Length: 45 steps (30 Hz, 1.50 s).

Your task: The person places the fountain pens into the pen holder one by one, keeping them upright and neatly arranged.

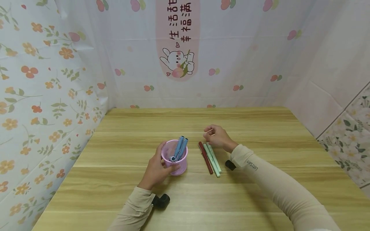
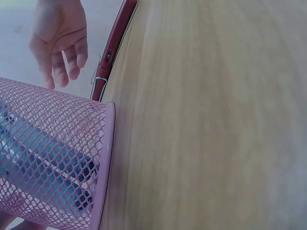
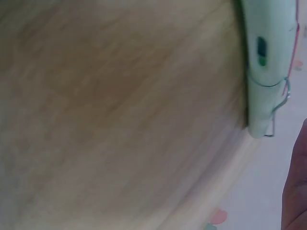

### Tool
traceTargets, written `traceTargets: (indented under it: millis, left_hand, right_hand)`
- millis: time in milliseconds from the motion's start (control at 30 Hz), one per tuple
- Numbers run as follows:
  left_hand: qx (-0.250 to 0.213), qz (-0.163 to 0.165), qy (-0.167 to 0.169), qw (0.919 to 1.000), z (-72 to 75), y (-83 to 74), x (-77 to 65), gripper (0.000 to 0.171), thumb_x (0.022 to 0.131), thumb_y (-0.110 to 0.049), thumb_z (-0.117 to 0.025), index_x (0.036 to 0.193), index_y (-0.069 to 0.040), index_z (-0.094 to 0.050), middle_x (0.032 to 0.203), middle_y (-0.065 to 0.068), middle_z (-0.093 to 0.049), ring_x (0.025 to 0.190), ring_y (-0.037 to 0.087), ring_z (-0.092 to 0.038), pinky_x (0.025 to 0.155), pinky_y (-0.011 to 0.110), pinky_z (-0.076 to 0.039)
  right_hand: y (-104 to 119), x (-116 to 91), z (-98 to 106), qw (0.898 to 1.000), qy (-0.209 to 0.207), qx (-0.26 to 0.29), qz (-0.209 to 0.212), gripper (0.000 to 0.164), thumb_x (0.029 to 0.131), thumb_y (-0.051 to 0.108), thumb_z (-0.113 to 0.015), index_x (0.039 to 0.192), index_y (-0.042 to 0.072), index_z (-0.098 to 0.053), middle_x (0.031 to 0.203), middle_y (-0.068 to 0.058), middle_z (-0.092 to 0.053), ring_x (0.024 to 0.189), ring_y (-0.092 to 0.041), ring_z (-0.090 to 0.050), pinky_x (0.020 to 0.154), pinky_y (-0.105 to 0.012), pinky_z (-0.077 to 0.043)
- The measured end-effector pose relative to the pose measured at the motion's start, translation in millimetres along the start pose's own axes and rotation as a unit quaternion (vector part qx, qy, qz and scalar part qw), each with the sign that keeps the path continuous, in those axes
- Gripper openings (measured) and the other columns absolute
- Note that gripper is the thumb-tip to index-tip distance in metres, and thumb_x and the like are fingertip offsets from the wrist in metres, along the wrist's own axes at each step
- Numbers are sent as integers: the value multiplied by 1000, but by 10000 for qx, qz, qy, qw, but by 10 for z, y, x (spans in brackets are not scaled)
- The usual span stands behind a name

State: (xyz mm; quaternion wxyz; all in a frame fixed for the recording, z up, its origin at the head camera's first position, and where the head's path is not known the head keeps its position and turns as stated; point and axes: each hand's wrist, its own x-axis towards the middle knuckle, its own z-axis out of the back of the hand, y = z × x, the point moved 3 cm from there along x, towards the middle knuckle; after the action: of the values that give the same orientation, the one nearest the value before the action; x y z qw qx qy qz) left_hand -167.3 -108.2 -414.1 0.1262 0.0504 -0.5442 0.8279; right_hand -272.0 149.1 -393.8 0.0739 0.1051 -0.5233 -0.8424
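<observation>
My left hand [image 1: 157, 171] holds a pink mesh pen cup [image 1: 182, 167], thumb against its near side and fingers round the left. Blue pens [image 1: 180, 148] stand inside, leaning toward the far right; they show through the mesh in the left wrist view. To the right of the cup, a dark red pen [image 1: 206, 158] and two pale green pens [image 1: 213, 162] lie side by side on the table. Over their far ends is my right hand [image 1: 218, 138], fingers loosely bent and nothing held. The right wrist view shows a green pen [image 3: 271, 57] with its wire clip close by.
The wooden table [image 1: 121, 154] ends at a printed cloth backdrop [image 1: 127, 57] behind and a flowered cloth [image 1: 43, 128] on the left. Black wrist-worn pieces stick out beside both sleeves, the left one [image 1: 161, 202] low over the table.
</observation>
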Motion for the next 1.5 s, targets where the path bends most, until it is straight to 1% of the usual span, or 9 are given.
traceTargets:
  millis: [267,400,567,867,1100,1300,1367,1433,1500]
  left_hand:
    - [-18,-103,-30,9999,4,-1,3,98,71,-12,-87,148,-2,-26,132,29,-49,117,45,-54,89,47,-52]
    - [1,-110,-49,9999,3,2,-1,98,71,-12,-87,148,-2,-27,132,29,-50,116,45,-54,89,48,-52]
    - [18,-127,-56,9999,-2,12,-9,98,71,-12,-87,148,-2,-27,131,28,-51,116,44,-55,89,49,-52]
    - [-33,-149,-53,9999,-12,43,5,98,70,-13,-87,148,-3,-27,131,27,-51,117,42,-54,92,50,-50]
    - [-8,-168,-51,9998,-7,38,8,99,71,-14,-87,148,-2,-27,131,27,-51,117,42,-54,91,50,-50]
    - [-14,-166,-42,9999,-10,43,7,99,71,-14,-87,148,-3,-27,132,27,-51,117,43,-54,91,49,-51]
    - [4,-154,-43,9999,-10,43,4,99,71,-14,-87,148,-3,-27,132,28,-50,117,44,-54,90,49,-51]
    - [20,-143,-40,9999,-10,38,1,99,71,-14,-87,148,-4,-27,132,28,-50,117,44,-54,90,49,-51]
    - [42,-143,-35,9999,-10,35,0,98,71,-15,-87,148,-4,-27,132,28,-50,117,45,-54,90,50,-51]
  right_hand:
    - [-55,12,28,9992,-3,-386,-60,31,95,12,-58,121,-4,-53,98,-14,-60,75,-26,-63,64,-33,-56]
    - [-89,21,42,9985,12,-536,-111,31,94,11,-60,121,-4,-52,96,-13,-58,71,-22,-61,62,-33,-56]
    - [-124,23,52,9965,104,-786,-282,37,92,11,-62,124,-5,-51,95,-12,-59,70,-22,-62,64,-33,-55]
    - [-164,21,65,9934,354,-985,-474,40,94,13,-63,125,-6,-49,100,-16,-58,77,-25,-62,67,-35,-55]
    - [-195,30,78,9841,746,-1461,-688,41,92,13,-65,125,-3,-48,92,-12,-60,67,-21,-57,58,-30,-50]
    - [-227,14,58,9775,1072,-1484,-1049,45,89,6,-67,127,-2,-45,85,-9,-58,66,-19,-57,58,-30,-53]
    - [-228,7,50,9766,1117,-1444,-1134,46,89,5,-67,129,-2,-44,87,-11,-57,66,-20,-57,58,-30,-53]
    - [-225,0,44,9754,1130,-1479,-1181,47,89,4,-67,129,-1,-43,102,-16,-59,65,-20,-58,57,-29,-53]
    - [-218,-8,41,9741,1135,-1548,-1197,48,88,4,-67,129,-1,-43,116,-22,-56,65,-20,-58,56,-29,-53]
